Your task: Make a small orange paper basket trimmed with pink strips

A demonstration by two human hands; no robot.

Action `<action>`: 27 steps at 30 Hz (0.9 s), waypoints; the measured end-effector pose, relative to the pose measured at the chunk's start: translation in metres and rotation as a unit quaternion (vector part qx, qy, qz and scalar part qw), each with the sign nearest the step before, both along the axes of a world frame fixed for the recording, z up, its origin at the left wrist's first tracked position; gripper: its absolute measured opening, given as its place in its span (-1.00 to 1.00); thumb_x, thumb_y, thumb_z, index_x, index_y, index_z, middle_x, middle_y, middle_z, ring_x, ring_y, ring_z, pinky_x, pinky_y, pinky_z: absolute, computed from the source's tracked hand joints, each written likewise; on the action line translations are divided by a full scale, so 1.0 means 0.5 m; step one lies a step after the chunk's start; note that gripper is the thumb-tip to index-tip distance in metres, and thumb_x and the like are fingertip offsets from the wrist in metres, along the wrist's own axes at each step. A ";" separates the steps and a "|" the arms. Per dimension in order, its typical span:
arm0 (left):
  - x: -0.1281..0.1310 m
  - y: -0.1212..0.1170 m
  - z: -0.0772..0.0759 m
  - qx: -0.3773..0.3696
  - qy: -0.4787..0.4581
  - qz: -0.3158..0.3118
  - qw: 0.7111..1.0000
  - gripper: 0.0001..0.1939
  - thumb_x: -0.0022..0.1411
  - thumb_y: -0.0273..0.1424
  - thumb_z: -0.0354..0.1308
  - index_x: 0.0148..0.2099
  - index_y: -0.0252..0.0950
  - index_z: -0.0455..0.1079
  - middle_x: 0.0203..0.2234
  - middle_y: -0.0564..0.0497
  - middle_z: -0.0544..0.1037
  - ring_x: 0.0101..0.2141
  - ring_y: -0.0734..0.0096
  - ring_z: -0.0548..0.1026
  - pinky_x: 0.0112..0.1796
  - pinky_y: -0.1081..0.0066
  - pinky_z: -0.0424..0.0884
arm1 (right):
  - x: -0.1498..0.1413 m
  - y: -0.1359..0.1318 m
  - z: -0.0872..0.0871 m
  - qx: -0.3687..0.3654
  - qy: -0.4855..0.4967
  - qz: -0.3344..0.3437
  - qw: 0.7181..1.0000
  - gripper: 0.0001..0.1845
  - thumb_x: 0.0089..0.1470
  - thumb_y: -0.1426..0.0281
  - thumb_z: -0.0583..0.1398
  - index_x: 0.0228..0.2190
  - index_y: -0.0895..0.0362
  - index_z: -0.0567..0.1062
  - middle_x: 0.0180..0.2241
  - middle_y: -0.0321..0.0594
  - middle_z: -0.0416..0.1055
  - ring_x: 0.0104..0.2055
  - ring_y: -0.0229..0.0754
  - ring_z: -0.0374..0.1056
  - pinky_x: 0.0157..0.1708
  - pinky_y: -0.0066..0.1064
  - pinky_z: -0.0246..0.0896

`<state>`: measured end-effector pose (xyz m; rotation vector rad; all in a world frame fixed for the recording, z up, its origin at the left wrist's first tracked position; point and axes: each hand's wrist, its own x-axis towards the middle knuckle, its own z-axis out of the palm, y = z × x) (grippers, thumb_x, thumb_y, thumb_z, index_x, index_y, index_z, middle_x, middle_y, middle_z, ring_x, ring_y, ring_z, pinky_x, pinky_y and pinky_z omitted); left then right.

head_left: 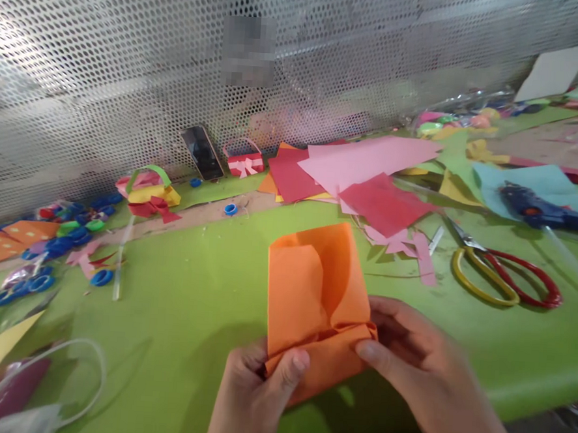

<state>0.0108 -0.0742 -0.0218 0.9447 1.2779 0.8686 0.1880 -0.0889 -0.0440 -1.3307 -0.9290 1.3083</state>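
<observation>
Between my two hands is a folded piece of orange paper (297, 289), shaped like an open pouch with a crease across its lower part. My left hand (263, 388) grips its lower left corner, thumb pressed on the front below the crease. At the lower right edge, my right hand (417, 361) pinches the paper between the thumb and the fingers behind it. The fingers behind the paper are partly hidden. The paper is held up over the green table (164, 339), tilted slightly.
Scissors (501, 275) with yellow and red handles lie right, near a blue glue gun (539, 206). Coloured paper sheets (371, 159) are piled behind. A phone (202, 152) leans on the perforated metal panel (181, 53) beside small paper baskets (246, 165). A white cable (101, 362) curves at left.
</observation>
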 end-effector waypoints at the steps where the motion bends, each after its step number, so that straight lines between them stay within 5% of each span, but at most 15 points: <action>1: 0.002 0.000 0.005 -0.001 -0.020 -0.002 1.000 -0.63 -0.03 -0.09 0.35 -0.31 -0.31 0.61 -0.45 -0.07 0.63 -0.42 0.20 0.54 -0.36 0.37 0.45 | 0.003 0.001 0.001 -0.004 -0.013 0.011 1.000 -0.62 0.01 0.19 0.29 -0.15 0.07 0.44 -0.16 -0.08 0.53 -0.15 -0.05 0.50 -0.18 -0.24 0.49; 6: 0.008 0.002 0.018 -0.016 -0.090 0.002 0.996 -0.64 -0.11 -0.18 0.42 -0.27 -0.28 0.60 -0.39 -0.08 0.65 -0.35 0.17 0.58 -0.22 0.31 0.48 | 0.014 0.007 -0.006 0.014 -0.022 0.031 0.999 -0.72 -0.03 0.19 0.31 -0.28 0.06 0.48 -0.29 -0.17 0.56 -0.26 -0.09 0.51 -0.29 -0.34 0.49; 12: 0.009 0.001 0.005 -0.001 -0.009 0.005 1.000 -0.82 0.01 -0.24 0.34 -0.46 -0.26 0.59 -0.62 0.06 0.56 -0.51 0.35 0.52 -0.41 0.46 0.46 | 0.003 0.009 0.009 -0.005 0.051 0.090 0.995 -0.74 0.03 0.20 0.27 -0.24 0.04 0.51 -0.21 -0.20 0.55 -0.17 -0.10 0.48 -0.13 -0.30 0.43; 19: 0.007 0.006 0.006 -0.012 -0.102 -0.016 0.995 -0.70 -0.04 -0.31 0.37 -0.20 -0.26 0.58 -0.40 0.00 0.63 -0.39 0.32 0.55 -0.30 0.44 0.46 | 0.009 0.012 0.016 -0.026 -0.027 0.098 0.995 -0.74 0.06 0.17 0.21 -0.28 0.06 0.53 -0.31 -0.18 0.56 -0.26 -0.05 0.50 -0.23 -0.27 0.45; 27: -0.008 0.011 -0.014 -0.016 -0.018 -0.025 0.999 -0.91 0.02 -0.39 0.29 -0.45 -0.32 0.53 -0.58 0.08 0.56 -0.54 0.47 0.46 -0.47 0.55 0.35 | 0.002 0.013 0.000 0.046 -0.134 0.079 0.987 -0.81 0.09 0.25 0.16 -0.38 0.08 0.52 -0.45 -0.28 0.51 -0.40 -0.17 0.43 -0.44 -0.45 0.35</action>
